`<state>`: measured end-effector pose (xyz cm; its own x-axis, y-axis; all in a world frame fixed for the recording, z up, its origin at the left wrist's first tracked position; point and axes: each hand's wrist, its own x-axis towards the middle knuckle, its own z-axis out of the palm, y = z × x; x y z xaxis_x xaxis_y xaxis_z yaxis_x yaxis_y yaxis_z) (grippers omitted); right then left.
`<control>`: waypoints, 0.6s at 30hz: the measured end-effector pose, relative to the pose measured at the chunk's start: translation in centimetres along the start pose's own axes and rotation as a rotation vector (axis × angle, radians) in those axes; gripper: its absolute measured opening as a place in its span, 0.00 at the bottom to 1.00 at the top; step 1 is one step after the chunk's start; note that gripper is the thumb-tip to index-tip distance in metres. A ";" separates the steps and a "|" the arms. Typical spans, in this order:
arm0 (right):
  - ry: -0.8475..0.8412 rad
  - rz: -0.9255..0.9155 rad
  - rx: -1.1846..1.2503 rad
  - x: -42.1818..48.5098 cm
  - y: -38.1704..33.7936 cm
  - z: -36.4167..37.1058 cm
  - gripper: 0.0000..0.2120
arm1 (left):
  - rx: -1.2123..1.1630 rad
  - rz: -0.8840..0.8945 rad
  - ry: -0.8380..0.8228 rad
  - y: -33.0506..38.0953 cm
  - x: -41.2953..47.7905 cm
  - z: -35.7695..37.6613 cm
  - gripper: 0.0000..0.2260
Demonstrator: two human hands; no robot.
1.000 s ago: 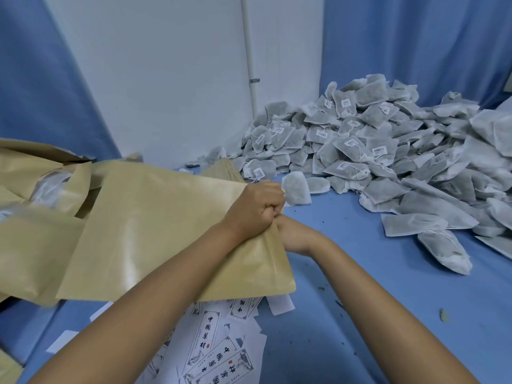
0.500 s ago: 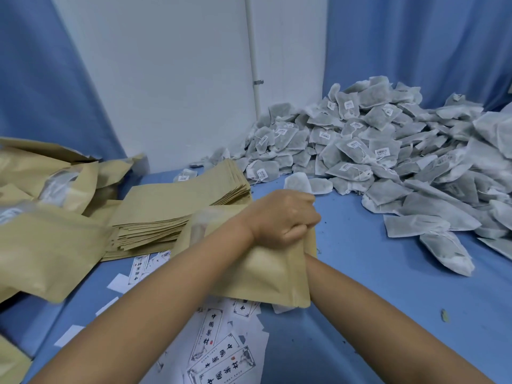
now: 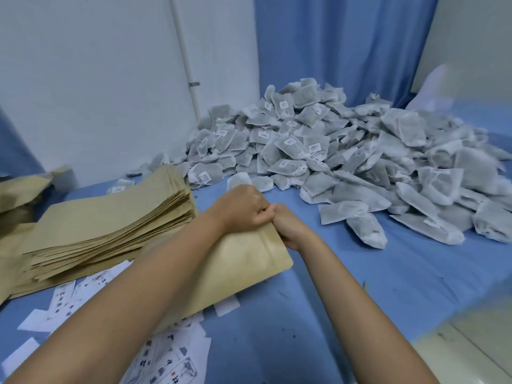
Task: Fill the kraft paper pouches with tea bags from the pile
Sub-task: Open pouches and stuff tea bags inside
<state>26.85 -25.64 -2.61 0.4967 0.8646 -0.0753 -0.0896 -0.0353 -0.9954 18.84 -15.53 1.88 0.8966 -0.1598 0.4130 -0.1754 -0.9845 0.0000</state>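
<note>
Lowered since before, the pouch (image 3: pixel 249 259) lies slanted over the labels (image 3: pixel 163 367); left grip (image 3: pixel 243 208) and right grip (image 3: pixel 290 227) (knuckles touching) both pinch its top edge.

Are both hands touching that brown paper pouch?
Touching. The head view shows the left hand and right hand pinching the top edge of the kraft pouch.

printed paper slips (image 3: pixel 166 368) with chinese characters, too blurred to read, small white tags (image 3: pixel 314 147) on tea bags (image 3: pixel 410 128), illegible
</note>
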 end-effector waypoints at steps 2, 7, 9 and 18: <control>0.256 -0.078 -0.187 0.0 0.8 -3.0 0.08 | 0.010 0.000 -0.015 0.4 1.4 1.4 0.27; 0.888 0.228 -1.092 -0.2 4.7 -11.5 0.24 | 0.079 -0.016 -0.071 1.6 4.5 5.0 0.25; 0.810 0.372 -1.161 -0.2 5.7 -13.1 0.26 | 0.084 -0.005 -0.057 2.2 5.2 5.8 0.21; 0.795 -0.331 0.006 -0.9 3.8 -14.3 0.05 | -0.045 -0.054 -0.004 2.0 6.0 7.2 0.23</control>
<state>38.37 -33.73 -7.16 0.9550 0.2223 0.1965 0.1626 0.1615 -0.9734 26.77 -18.95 -2.22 0.9069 -0.1073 0.4074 -0.1451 -0.9874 0.0628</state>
